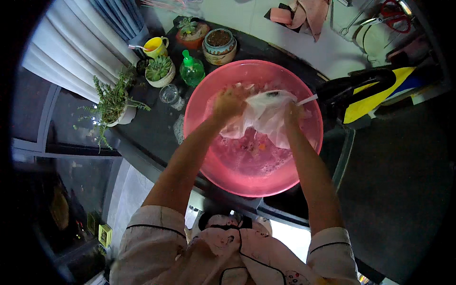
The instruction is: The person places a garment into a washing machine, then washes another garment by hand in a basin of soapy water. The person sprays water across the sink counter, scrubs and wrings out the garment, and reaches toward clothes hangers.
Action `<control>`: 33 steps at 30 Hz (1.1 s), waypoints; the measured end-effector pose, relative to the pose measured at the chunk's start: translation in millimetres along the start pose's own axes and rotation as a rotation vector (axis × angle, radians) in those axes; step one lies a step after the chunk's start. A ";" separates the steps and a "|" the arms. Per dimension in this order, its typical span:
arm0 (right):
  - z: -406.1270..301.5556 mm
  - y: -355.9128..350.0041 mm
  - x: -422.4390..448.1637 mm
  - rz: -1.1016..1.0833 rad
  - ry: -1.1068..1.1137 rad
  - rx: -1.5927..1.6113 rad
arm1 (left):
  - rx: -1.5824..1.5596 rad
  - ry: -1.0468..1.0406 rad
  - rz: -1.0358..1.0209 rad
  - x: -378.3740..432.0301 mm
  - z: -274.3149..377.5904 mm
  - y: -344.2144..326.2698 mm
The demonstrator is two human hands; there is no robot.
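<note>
A large round pink plastic basin [249, 185] with sudsy water stands on the dark countertop before me. In it lies a wet white cloth [269, 110], partly lifted above the water and stretched between my hands. At the cloth's left end is my left hand [229, 103], blurred, its fingers hard to make out. My right hand [294, 110] grips the right side of the cloth near the basin's right wall. Foam and a small orange spot show in the water below the cloth.
Left of the basin stand a green pump bottle [192, 71], a clear glass [169, 94], a potted succulent [159, 69] and a yellow mug [156, 46]. Two more pots are behind. A black-handled object [356, 89] lies at the right rim. Red-handled scissors [392, 17] hang on the wall.
</note>
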State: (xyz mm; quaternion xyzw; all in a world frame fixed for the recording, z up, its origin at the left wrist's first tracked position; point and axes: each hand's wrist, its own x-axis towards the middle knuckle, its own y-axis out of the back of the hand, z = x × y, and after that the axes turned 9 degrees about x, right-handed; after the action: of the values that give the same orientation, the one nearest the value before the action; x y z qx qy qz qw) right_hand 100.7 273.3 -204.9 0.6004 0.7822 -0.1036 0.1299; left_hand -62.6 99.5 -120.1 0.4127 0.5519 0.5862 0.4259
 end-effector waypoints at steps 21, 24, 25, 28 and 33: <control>-56.9 -24.8 -73.8 -0.280 0.205 -0.304 | -0.505 0.129 0.218 -1.4 -18.4 -64.6; -107.7 -11.7 -120.3 -0.398 -0.093 0.004 | -0.737 0.080 0.106 13.8 -6.3 22.0; -118.0 -12.4 -133.1 -0.416 -0.139 0.035 | -0.639 0.191 -0.089 13.2 7.9 69.6; -120.9 -30.7 -141.1 -0.344 0.392 -0.401 | -0.771 -0.008 -0.179 1.8 40.0 127.9; -223.6 -51.5 -194.4 -0.290 0.305 -0.121 | -0.945 -0.031 0.508 -32.8 8.5 82.4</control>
State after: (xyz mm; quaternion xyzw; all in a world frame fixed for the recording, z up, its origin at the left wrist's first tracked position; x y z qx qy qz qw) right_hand 81.1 153.8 70.4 0.4814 0.8758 0.0181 0.0297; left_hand -48.4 68.4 -37.8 0.3054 0.1041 0.8492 0.4180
